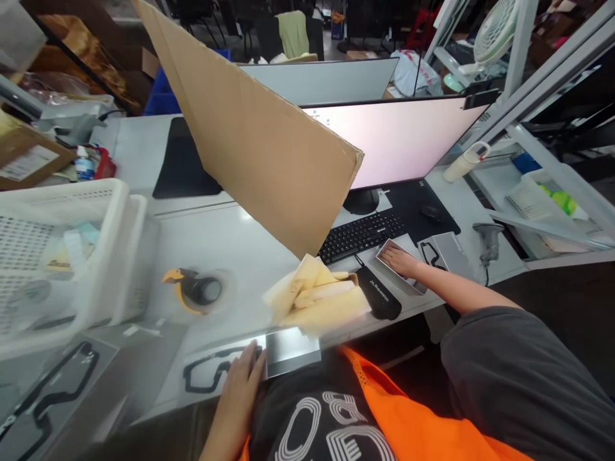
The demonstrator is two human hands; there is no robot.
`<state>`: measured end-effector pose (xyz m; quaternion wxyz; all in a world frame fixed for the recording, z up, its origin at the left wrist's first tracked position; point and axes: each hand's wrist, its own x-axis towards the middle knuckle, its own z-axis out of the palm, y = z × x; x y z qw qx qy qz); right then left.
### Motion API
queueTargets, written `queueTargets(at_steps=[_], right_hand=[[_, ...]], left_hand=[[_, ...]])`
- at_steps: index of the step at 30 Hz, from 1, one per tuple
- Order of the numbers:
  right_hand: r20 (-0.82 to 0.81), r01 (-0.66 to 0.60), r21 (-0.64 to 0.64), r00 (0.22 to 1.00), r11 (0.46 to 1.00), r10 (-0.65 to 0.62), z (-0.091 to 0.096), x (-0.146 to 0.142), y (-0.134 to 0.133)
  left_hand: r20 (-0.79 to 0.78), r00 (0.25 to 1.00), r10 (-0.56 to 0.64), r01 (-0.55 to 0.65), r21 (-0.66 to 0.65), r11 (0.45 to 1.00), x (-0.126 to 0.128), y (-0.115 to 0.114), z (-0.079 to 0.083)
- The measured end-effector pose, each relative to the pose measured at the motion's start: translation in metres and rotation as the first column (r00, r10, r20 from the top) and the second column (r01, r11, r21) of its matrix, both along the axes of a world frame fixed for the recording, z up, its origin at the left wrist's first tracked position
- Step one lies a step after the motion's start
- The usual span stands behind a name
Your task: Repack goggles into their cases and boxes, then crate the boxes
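My left hand [241, 379] grips a pale box [206, 372] printed with a black glasses-frame outline at the table's front edge; its thumb is hidden. Against my body, right beside those fingers, is an open silver tray [293, 351]. My right hand [400, 261] reaches into an open grey box [408, 282], fingers stretched flat inside it. Another box with the same black outline [439, 253] lies just beyond that wrist. Between my hands are crumpled yellow wrapping sheets [321, 298] and a black wrist rest [379, 294].
A large cardboard sheet [259, 134] stands tilted before the monitor [398, 141]. A keyboard [360, 234] sits behind the wrist rest. At left are a white basket [118, 256], a toucan-shaped tape holder [192, 288] and a grey printed box [62, 390]. A scanner [489, 243] stands right.
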<state>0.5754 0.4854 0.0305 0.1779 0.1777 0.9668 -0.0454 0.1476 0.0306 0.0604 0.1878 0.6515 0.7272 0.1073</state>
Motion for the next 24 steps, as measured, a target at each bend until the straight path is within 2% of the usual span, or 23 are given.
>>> queueTargets(at_steps=[6, 11, 15, 18, 20, 23, 24], right_hand=[[0.024, 0.038, 0.009, 0.999, 0.999, -0.038, 0.004, 0.0, -0.002], [0.068, 0.081, -0.026, 0.995, 0.996, -0.079, 0.012, -0.002, -0.005], [0.089, 0.142, -0.05, 0.986, 0.989, -0.138, 0.027, -0.006, -0.011], [0.094, 0.235, -0.042, 0.969, 0.971, -0.23, 0.052, -0.001, -0.017], [0.087, 0.332, 0.003, 0.94, 0.943, -0.331, 0.078, 0.006, -0.021], [0.019, 0.495, 0.098, 0.866, 0.863, -0.499, 0.126, 0.014, -0.035], [-0.047, 0.572, 0.127, 0.819, 0.81, -0.571, 0.143, 0.013, -0.046]], left_hand=[[-0.046, 0.998, -0.054, 0.057, 0.08, 0.995, 0.001, 0.0, -0.004], [-0.035, 0.998, -0.044, 0.046, 0.064, 0.997, 0.003, 0.0, 0.0], [-0.026, 0.998, -0.057, 0.058, 0.04, 0.997, 0.0, 0.0, -0.001], [-0.04, 0.995, -0.087, 0.089, 0.048, 0.995, 0.0, 0.002, 0.003], [-0.054, 0.995, -0.088, 0.09, 0.034, 0.995, 0.002, 0.006, 0.01], [-0.105, 0.992, -0.065, 0.062, -0.034, 0.997, 0.005, 0.016, 0.025], [-0.131, 0.99, -0.047, 0.038, -0.071, 0.997, 0.005, 0.021, 0.03]])
